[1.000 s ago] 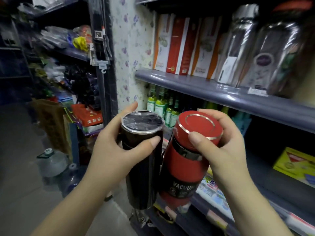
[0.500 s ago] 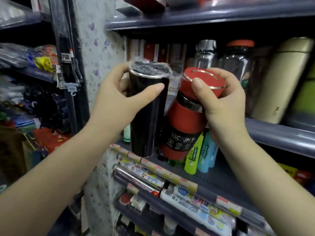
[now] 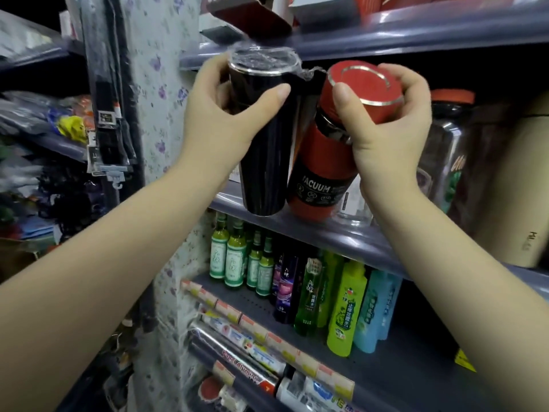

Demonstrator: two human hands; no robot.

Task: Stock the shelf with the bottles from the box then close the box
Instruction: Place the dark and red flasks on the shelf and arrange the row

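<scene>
My left hand (image 3: 217, 120) grips a black tumbler (image 3: 264, 162) with a plastic-wrapped lid near its top. My right hand (image 3: 386, 123) grips a red vacuum bottle (image 3: 323, 171) by its red cap, the body tilted left. Both bottles hang side by side, almost touching, in front of the grey shelf (image 3: 341, 236) at its front edge, bottoms just at the lip. The box is not in view.
A glass jar with an orange lid (image 3: 448, 144) and a tall beige flask (image 3: 511, 188) stand on the same shelf to the right. An upper shelf (image 3: 386, 34) is close overhead. Green and coloured bottles (image 3: 297, 281) fill the shelf below. A floral pillar (image 3: 160, 114) stands left.
Both hands have risen with the bottles, from the lower shelf level up to the front of the shelf holding the jars. My view has tilted up with them.
</scene>
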